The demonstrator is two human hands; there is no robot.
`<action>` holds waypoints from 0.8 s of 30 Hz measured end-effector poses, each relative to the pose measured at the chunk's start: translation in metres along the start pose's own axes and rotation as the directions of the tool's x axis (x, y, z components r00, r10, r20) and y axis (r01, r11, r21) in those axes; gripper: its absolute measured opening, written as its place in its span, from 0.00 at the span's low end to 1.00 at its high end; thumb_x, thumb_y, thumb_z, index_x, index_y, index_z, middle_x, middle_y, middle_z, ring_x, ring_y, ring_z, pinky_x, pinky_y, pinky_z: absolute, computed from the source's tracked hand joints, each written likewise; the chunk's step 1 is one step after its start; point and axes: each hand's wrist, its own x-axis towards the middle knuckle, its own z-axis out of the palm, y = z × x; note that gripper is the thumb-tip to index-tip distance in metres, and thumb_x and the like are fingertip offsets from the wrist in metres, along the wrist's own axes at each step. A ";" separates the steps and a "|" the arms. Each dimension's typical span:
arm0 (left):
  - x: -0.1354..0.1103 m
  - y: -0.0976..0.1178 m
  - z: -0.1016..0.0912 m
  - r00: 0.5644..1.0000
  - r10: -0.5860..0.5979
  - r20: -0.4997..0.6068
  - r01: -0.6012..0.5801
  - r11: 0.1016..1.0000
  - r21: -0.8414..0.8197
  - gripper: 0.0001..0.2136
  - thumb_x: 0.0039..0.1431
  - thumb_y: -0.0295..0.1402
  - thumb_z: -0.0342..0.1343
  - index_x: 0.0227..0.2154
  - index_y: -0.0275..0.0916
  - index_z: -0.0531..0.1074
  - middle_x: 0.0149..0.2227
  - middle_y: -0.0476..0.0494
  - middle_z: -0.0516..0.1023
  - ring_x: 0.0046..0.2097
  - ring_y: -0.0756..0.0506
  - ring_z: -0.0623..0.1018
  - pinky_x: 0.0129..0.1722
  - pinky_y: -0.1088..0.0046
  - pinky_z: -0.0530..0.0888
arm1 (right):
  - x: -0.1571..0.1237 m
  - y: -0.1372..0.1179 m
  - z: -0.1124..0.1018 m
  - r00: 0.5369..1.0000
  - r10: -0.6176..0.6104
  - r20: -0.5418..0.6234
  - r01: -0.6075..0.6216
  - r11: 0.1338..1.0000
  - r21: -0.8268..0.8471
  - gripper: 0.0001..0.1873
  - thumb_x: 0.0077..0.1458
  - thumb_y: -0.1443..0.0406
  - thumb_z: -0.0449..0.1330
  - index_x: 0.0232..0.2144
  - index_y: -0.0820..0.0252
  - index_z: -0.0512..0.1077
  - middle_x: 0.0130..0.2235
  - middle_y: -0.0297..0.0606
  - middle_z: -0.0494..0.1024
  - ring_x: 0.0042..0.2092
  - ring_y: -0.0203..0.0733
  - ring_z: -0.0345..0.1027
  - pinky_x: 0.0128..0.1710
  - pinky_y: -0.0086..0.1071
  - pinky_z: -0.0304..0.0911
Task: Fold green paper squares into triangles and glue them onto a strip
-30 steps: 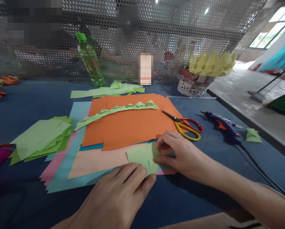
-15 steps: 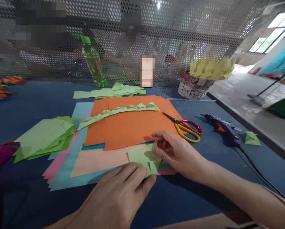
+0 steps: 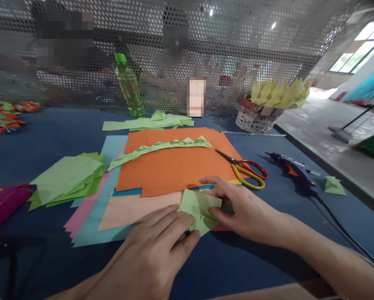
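Observation:
A small light green paper piece (image 3: 200,209), partly folded, lies on the coloured sheets near the table's front. My left hand (image 3: 155,254) presses its left part down with the fingertips. My right hand (image 3: 241,208) pinches its right edge between thumb and fingers, lifting a flap. An orange sheet (image 3: 177,166) lies just behind, with a strip of folded green points (image 3: 160,148) across it. Peach, blue and pink sheets (image 3: 127,210) lie under the piece.
Red-and-yellow scissors (image 3: 247,170) and a blue glue gun (image 3: 294,173) with its cord lie to the right. A stack of green squares (image 3: 66,179) sits at left, a green bottle (image 3: 129,85) and a basket with yellow points (image 3: 262,110) at the back. A perforated metal screen stands behind.
The green piece has been folded smaller and its right flap lifted. My right hand has shifted slightly down and left onto it; my left hand stays pressing.

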 end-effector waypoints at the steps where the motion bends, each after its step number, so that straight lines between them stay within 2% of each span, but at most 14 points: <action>1: 0.000 0.000 0.000 1.000 0.002 -0.012 -0.002 1.000 0.000 0.18 0.64 0.21 0.43 0.45 0.40 0.77 0.44 0.43 0.80 0.45 0.44 0.78 0.58 0.63 0.69 | 0.000 0.000 -0.001 1.000 -0.006 0.002 0.006 1.000 -0.006 0.30 0.57 0.71 0.58 0.61 0.50 0.60 0.46 0.33 0.79 0.37 0.37 0.72 0.36 0.30 0.64; 4: -0.001 -0.001 0.000 0.999 0.013 -0.038 -0.013 1.000 -0.003 0.18 0.66 0.23 0.43 0.46 0.40 0.77 0.44 0.43 0.80 0.45 0.43 0.78 0.56 0.63 0.70 | 0.000 0.000 -0.001 1.000 -0.032 -0.002 0.031 0.999 -0.018 0.28 0.58 0.71 0.58 0.60 0.53 0.61 0.45 0.33 0.81 0.39 0.38 0.73 0.38 0.30 0.65; 7: -0.003 -0.002 0.000 1.000 0.011 0.001 -0.011 1.000 -0.007 0.17 0.65 0.23 0.43 0.47 0.40 0.76 0.44 0.43 0.80 0.46 0.42 0.78 0.55 0.61 0.71 | 0.000 -0.001 -0.001 0.998 -0.051 -0.022 0.050 0.998 -0.022 0.27 0.59 0.71 0.58 0.59 0.54 0.61 0.47 0.35 0.80 0.40 0.38 0.74 0.41 0.31 0.66; 12: -0.003 -0.006 0.003 0.998 -0.049 0.041 0.053 0.994 -0.094 0.21 0.65 0.19 0.42 0.56 0.39 0.69 0.48 0.42 0.77 0.46 0.43 0.77 0.49 0.65 0.75 | -0.001 -0.003 0.001 0.997 -0.062 -0.055 0.060 0.997 -0.046 0.26 0.57 0.72 0.59 0.57 0.55 0.63 0.47 0.37 0.78 0.47 0.42 0.73 0.45 0.35 0.66; 15: 0.003 -0.009 0.005 0.989 -0.149 0.014 0.149 0.972 -0.183 0.18 0.67 0.20 0.44 0.54 0.40 0.70 0.48 0.42 0.76 0.45 0.44 0.77 0.45 0.66 0.75 | -0.001 -0.004 0.002 0.996 -0.047 -0.074 0.042 0.997 -0.069 0.27 0.55 0.70 0.64 0.55 0.54 0.64 0.49 0.39 0.75 0.51 0.46 0.71 0.46 0.38 0.67; 19: 0.013 -0.011 0.006 0.974 -0.217 0.065 0.227 0.942 -0.249 0.13 0.67 0.22 0.47 0.49 0.41 0.72 0.47 0.44 0.75 0.45 0.43 0.76 0.44 0.65 0.74 | -0.001 -0.002 0.003 0.998 -0.042 -0.055 0.038 0.997 -0.069 0.30 0.53 0.67 0.69 0.55 0.51 0.64 0.51 0.37 0.73 0.52 0.47 0.69 0.47 0.38 0.66; 21: 0.014 -0.011 0.006 0.967 -0.233 0.099 0.252 0.930 -0.268 0.14 0.68 0.23 0.46 0.49 0.42 0.71 0.48 0.45 0.74 0.46 0.43 0.75 0.43 0.65 0.73 | -0.001 -0.002 -0.001 0.990 -0.084 -0.117 0.075 0.994 -0.078 0.23 0.58 0.69 0.65 0.54 0.52 0.65 0.50 0.37 0.74 0.49 0.44 0.69 0.46 0.36 0.65; 24: 0.012 -0.012 0.006 0.953 -0.257 0.160 0.292 0.921 -0.257 0.15 0.68 0.23 0.45 0.51 0.43 0.70 0.48 0.44 0.72 0.45 0.43 0.75 0.42 0.65 0.72 | -0.002 -0.005 -0.008 0.950 -0.146 -0.277 0.128 0.988 -0.082 0.07 0.64 0.68 0.59 0.45 0.55 0.69 0.43 0.36 0.75 0.43 0.39 0.69 0.42 0.32 0.63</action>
